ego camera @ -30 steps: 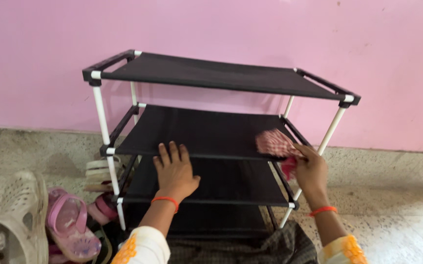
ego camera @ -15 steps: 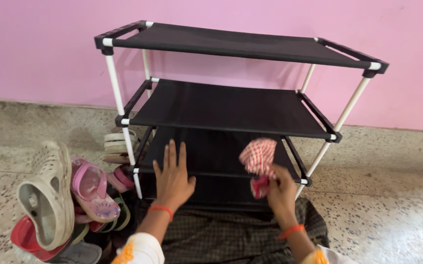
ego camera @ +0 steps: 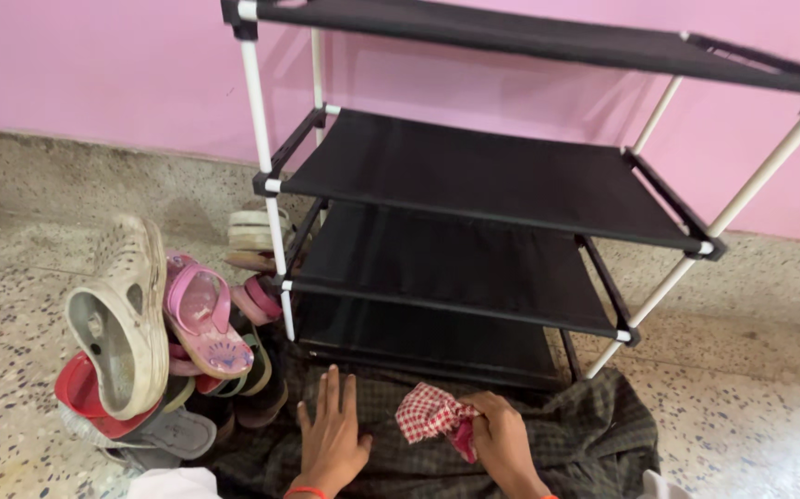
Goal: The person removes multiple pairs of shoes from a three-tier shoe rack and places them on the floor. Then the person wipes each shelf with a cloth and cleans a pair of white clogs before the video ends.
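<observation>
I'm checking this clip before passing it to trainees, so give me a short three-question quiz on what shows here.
1. True or false: the right hand has a grip on a red checked cloth.
2. Which side of the black rack has the pile of sandals: A left, B right, C on top?
3. Fill in: the left hand lies flat with fingers ___.

Key: 1 true. 2 A. 3 spread, on dark checked fabric in front of the rack.
</observation>
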